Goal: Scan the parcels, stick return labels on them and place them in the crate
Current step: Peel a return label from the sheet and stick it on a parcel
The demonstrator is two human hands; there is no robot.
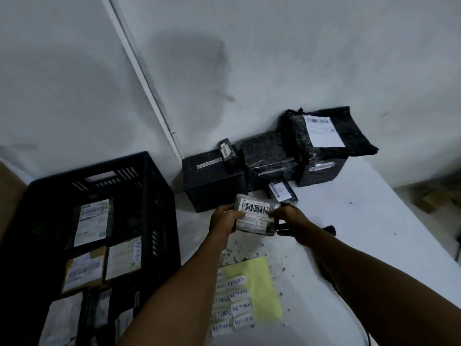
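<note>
Small parcel (257,216), barcode label up, held above table (361,221) at centre; gripped at its left edge by left hand (224,221), pinched at its right edge by right hand (291,222). At 6 o'clock, yellow sheet (259,290) bearing RETURN labels (235,299). At 8 o'clock, black crate (154,196) holding labelled parcels. At 1 o'clock, black-wrapped parcels (272,153) stacked against wall (299,58). Dark object just beyond right hand, partly hidden, unidentifiable.

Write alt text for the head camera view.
Both hands, left hand and right hand, hold a small barcoded parcel above a white table. A black crate of parcels stands left, handwritten RETURN labels lie nearer, black parcels behind.
</note>
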